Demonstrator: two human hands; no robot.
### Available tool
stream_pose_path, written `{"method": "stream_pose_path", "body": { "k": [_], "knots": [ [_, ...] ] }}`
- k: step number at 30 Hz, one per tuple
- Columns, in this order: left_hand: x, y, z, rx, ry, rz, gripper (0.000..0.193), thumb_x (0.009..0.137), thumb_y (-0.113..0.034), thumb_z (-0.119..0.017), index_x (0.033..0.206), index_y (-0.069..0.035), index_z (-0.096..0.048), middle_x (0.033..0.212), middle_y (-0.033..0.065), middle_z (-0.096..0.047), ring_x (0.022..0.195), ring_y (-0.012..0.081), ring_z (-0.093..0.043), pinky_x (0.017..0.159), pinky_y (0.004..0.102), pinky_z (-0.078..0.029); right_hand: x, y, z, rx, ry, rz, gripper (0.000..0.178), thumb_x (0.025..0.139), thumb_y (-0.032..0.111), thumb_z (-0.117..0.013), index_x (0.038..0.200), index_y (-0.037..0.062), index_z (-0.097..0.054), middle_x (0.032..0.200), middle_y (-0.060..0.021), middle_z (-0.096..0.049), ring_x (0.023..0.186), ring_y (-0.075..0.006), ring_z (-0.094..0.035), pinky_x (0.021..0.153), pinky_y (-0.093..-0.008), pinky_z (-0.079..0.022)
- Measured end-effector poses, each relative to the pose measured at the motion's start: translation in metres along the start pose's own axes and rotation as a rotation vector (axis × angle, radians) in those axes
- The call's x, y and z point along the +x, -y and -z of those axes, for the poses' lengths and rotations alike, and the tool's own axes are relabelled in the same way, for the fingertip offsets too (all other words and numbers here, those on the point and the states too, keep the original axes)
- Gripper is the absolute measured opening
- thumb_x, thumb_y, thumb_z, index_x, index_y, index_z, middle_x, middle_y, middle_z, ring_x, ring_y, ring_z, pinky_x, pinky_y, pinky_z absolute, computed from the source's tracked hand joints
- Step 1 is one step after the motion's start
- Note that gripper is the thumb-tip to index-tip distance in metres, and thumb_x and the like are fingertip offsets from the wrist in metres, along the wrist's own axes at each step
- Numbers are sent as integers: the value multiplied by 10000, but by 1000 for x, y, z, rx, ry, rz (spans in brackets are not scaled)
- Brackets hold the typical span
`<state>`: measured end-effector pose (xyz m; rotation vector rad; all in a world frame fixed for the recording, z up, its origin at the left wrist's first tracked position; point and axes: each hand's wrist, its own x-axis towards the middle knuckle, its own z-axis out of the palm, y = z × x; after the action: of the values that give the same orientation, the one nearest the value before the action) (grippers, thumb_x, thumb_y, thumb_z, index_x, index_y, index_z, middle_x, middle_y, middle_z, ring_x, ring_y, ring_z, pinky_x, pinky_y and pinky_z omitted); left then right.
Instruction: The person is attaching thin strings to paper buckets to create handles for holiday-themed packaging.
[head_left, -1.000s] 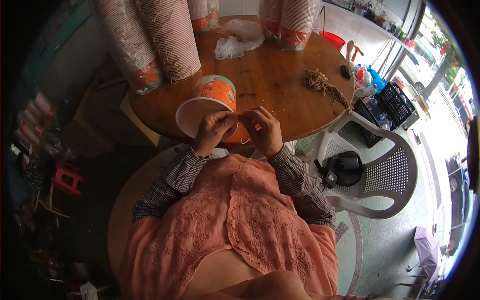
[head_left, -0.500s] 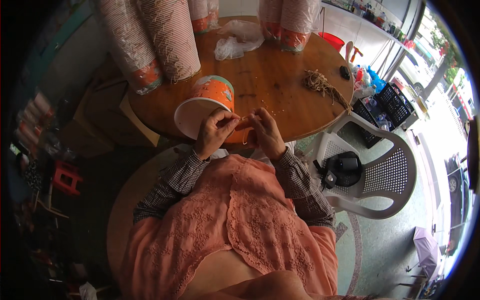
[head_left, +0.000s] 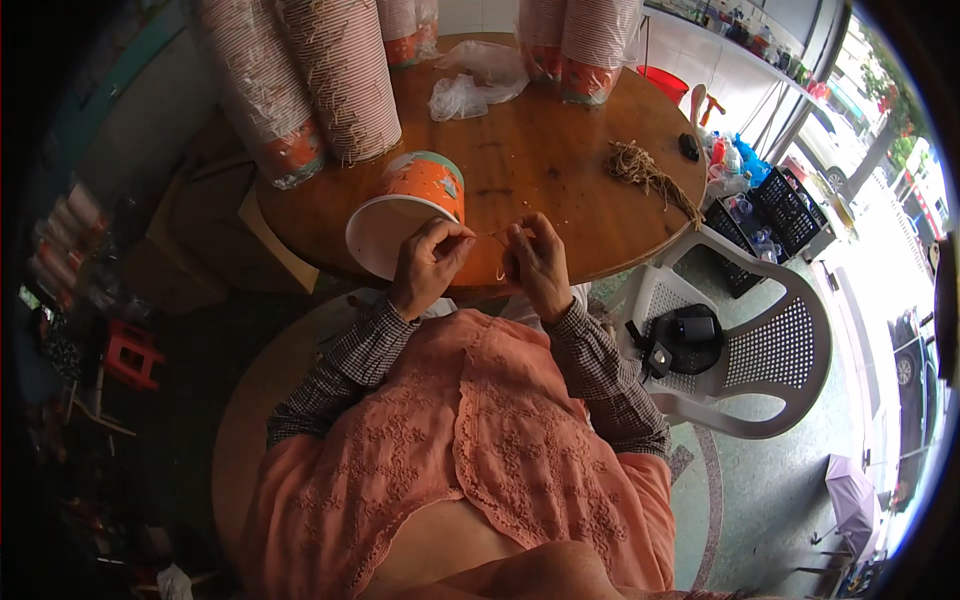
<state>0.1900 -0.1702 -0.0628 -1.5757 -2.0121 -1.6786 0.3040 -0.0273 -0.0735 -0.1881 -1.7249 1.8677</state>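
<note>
Over the near edge of the round wooden table, my left hand [head_left: 430, 265] and my right hand [head_left: 539, 265] pinch a thin piece of twine [head_left: 497, 236] stretched across the gap between them. A short end of it dangles below the right fingers. An orange paper bucket [head_left: 424, 180] with a white inside lies tilted on its side, its mouth facing me. My left hand is right against or in front of its rim; whether it touches the rim I cannot tell. Whether the twine runs through the bucket's wall is hidden behind the left fingers.
Tall stacks of paper buckets [head_left: 350, 90] stand at the back left, with more wrapped stacks [head_left: 597, 50] behind. A clear plastic bag [head_left: 480, 80] lies between them. A bundle of twine [head_left: 645, 172] sits on the table's right. A white plastic chair [head_left: 770, 350] holds a black item.
My hands have drawn slightly apart, opening a wider gap with the twine across it. The bucket has shifted a little to the left.
</note>
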Motion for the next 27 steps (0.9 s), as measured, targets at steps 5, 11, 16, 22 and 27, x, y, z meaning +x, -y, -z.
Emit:
{"method": "stream_pose_path", "body": {
  "k": [5, 11, 16, 22, 27],
  "knots": [
    [-2, 3, 0, -1, -18, 41, 87, 884, -92, -642, 886, -8, -622, 775, 32, -617, 723, 98, -570, 668, 240, -462, 1, -3, 2, -24, -32, -7, 157, 981, 193, -516, 942, 50, -463, 579, -4, -486, 457, -67, -435, 406, -222, -343],
    [-3, 6, 1, 4, -120, -22, 94, 886, -84, -632, 851, 0, -607, 745, 43, -593, 667, 121, -569, 607, 250, -456, -1, 3, -3, -24, -69, 10, 126, 969, 140, -511, 888, 49, -480, 593, -8, -489, 476, -67, -441, 414, -222, -345],
    [-4, 5, -2, 88, -280, -81, 84, 890, -84, -626, 898, -2, -611, 827, 57, -587, 729, 132, -565, 666, 261, -459, -9, -19, -15, -41, -21, 181, 93, 970, 110, -497, 925, 32, -472, 583, -16, -501, 475, -75, -447, 428, -238, -364],
    [-54, 13, 1, -205, -100, 168, 130, 930, -108, -583, 973, 8, -621, 868, 57, -595, 756, 116, -574, 688, 259, -475, -24, -11, -35, -177, -32, 147, 94, 971, 113, -502, 938, 31, -472, 614, -41, -550, 509, -87, -507, 461, -253, -411],
    [-53, 5, -15, -750, -72, 520, 229, 957, -201, -564, 972, 17, -632, 860, 45, -626, 782, 109, -600, 691, 250, -499, -28, -23, -43, -185, -26, 169, 102, 965, 121, -513, 951, 28, -473, 652, -74, -604, 539, -108, -570, 491, -263, -461]
  ]
}}
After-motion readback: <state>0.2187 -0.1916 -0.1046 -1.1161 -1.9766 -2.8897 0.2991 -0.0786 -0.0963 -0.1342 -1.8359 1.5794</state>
